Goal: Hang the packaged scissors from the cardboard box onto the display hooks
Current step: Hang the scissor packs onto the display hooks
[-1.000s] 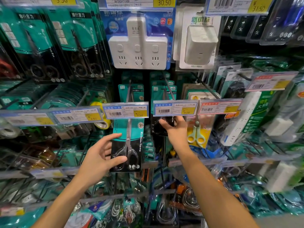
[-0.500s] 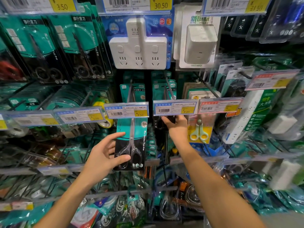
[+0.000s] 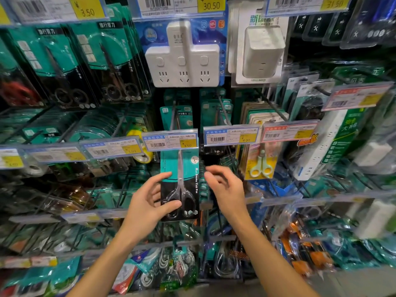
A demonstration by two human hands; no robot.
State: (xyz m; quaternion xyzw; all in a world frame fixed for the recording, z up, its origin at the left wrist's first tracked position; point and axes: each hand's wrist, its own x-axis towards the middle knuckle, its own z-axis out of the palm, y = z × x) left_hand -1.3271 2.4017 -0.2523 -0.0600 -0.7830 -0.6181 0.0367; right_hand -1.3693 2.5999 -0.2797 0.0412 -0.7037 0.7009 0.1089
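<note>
- Your left hand's fingers (image 3: 165, 175) are curled round the left edge of the packaged scissors (image 3: 180, 185), with the thumb pressed across the lower front of the card over the black handles.
- Your left hand (image 3: 147, 204) holds that pack upright; its top is tucked behind the 3.50 price tag (image 3: 170, 141).
- Your right hand (image 3: 225, 187) hovers just beside the pack's right edge, fingers loosely spread and holding nothing; it is motion-blurred.
- Whether the pack's hole is already over the display hook (image 3: 173, 113) you cannot tell: the tag hides it.
- More teal scissors packs (image 3: 216, 112) hang on the hook to the right, behind the 4.00 price tag (image 3: 231, 136).
- Small yellow-handled scissors (image 3: 260, 168) hang further right, near your right hand.
- Above, a white three-outlet power adapter (image 3: 182, 61) hangs in blue packaging, beside a white cube adapter (image 3: 262, 52).
- Travel scissors packs (image 3: 111, 61) fill the upper left hooks.
</note>
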